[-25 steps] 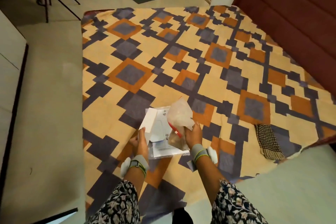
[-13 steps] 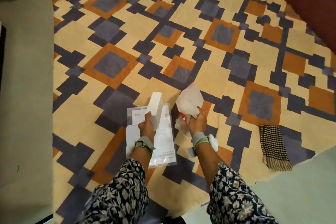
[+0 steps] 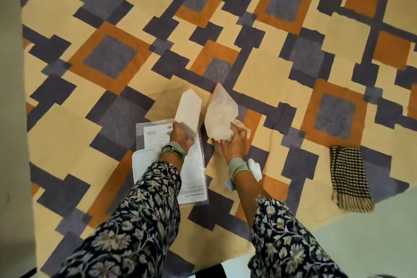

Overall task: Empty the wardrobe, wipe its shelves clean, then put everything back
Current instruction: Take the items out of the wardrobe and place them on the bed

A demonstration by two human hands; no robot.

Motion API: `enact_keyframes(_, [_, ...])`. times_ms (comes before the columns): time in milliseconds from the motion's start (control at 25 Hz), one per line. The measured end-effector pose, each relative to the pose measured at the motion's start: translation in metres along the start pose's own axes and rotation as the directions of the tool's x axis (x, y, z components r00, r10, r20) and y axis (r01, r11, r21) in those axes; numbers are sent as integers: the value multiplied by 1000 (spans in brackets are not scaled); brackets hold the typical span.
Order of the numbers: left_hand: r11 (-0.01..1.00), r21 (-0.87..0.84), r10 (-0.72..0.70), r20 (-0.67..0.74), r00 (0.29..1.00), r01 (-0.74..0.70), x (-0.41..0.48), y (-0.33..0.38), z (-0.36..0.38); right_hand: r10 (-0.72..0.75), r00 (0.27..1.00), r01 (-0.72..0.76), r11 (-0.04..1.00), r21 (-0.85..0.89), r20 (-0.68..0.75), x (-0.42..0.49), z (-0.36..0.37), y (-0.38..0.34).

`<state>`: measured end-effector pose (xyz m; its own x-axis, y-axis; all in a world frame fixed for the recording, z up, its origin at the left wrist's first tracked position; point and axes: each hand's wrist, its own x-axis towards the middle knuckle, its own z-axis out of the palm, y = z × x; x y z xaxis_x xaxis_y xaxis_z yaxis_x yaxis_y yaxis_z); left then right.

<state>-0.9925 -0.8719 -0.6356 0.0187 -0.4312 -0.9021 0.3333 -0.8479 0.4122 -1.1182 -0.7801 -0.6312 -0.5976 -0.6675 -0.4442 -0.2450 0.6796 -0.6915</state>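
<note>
Left hand [image 3: 180,136] grips box [image 3: 188,109], right hand [image 3: 235,142] bag [image 3: 220,116]; both lower.

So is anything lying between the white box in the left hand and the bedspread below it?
Partly. A clear sleeve of papers lies under the near end of the white box and under the left hand. The box's far end is over bare bedspread.
</note>
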Motion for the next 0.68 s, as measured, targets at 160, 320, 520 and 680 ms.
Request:
enact_keyframes(160, [997,75,-26,-27,999,28,10,-14,-5,26,1000,-26,999,-36,7,-3,11,9])
enact_keyframes(320, [984,161,-82,24,996,77,-17,-31,-28,16,999,-15,999,-35,45,-28,10,5])
enact_keyframes(520, [950,310,13,29,1000,-21,-61,-29,-46,-66,997,67,998,-22,42,-61,4,-12])
enact_keyframes(680, [923,365,113,48,992,-123,-104,-28,-79,-111,988,116,992,-45,107,-102,10,-32])
